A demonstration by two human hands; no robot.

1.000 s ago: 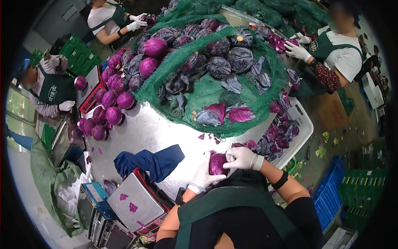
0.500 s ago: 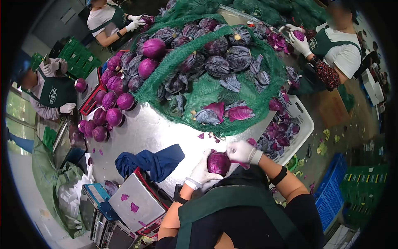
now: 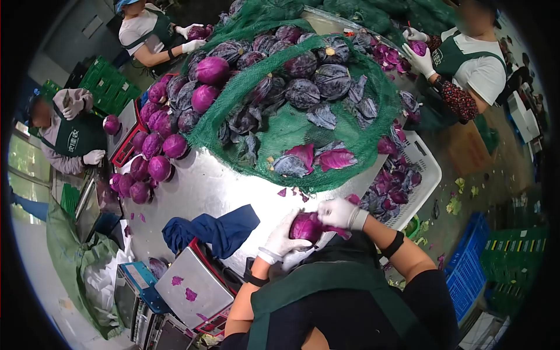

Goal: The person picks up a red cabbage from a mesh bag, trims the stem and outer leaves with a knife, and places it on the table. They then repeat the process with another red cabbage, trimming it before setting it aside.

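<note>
A peeled-looking red cabbage (image 3: 304, 228) rests in my gloved left hand (image 3: 281, 238), whose fingers wrap its left side and underside. At the cabbage's right side, my gloved right hand (image 3: 340, 214) is closed on a purple outer leaf (image 3: 338, 232), part of which sticks out below the fingers. Just beyond both hands, small purple leaf scraps (image 3: 282, 192) lie on the metal table (image 3: 224, 175). A green mesh bag (image 3: 280, 175), spread open farther back, holds dark unpeeled cabbages (image 3: 303, 93) and loose leaves.
Trimmed cabbages (image 3: 159, 167) are heaped at left. A navy cloth (image 3: 213, 230) and a scale (image 3: 195, 286) lie front left. A white crate (image 3: 430, 169) of leaves stands right. Co-workers stand at the far left, back left and back right; blue crates (image 3: 466, 268) stand lower right.
The cabbage has turned slightly in my left hand. My right hand has shifted a little, and more of the purple leaf shows standing away from the cabbage.
</note>
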